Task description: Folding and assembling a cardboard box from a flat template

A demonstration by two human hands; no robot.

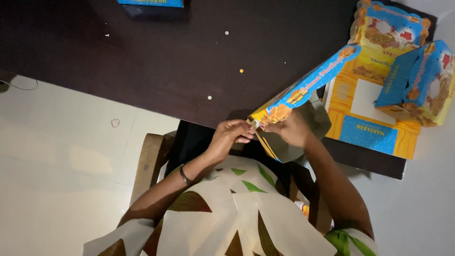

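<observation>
**Cardboard box blank, half-folded, held in both hands**

Cardboard box blank (303,87): printed blue, orange and yellow outside, plain grey inside. Partly folded, one long panel tilted up toward 1 o'clock. Held at the near edge of the dark surface (156,61), just above the person's lap.

Left hand (231,135): fingers closed in a pinch on a small flap at the blank's lower corner. A dark bracelet (184,176) sits on the wrist.

Right hand (291,129): fingers curled around the blank's grey underside, just beside the left hand; the fingertips are hidden by the card.

Folded boxes (417,80): two of the same print, at 2 o'clock from the hands, resting on flat blanks.

Flat blanks (367,130): a stack at 3 o'clock, overhanging the surface's near edge.

Blue box edge (150,3): at 11 o'clock, cut off by the frame.

Small round scraps (241,70): scattered on the surface at 12 o'clock.

Wooden chair (147,163): under the person, at 8 o'clock.

Pale tiled floor (61,161): at 9 o'clock, with a red rubber band (115,123) on it.
</observation>
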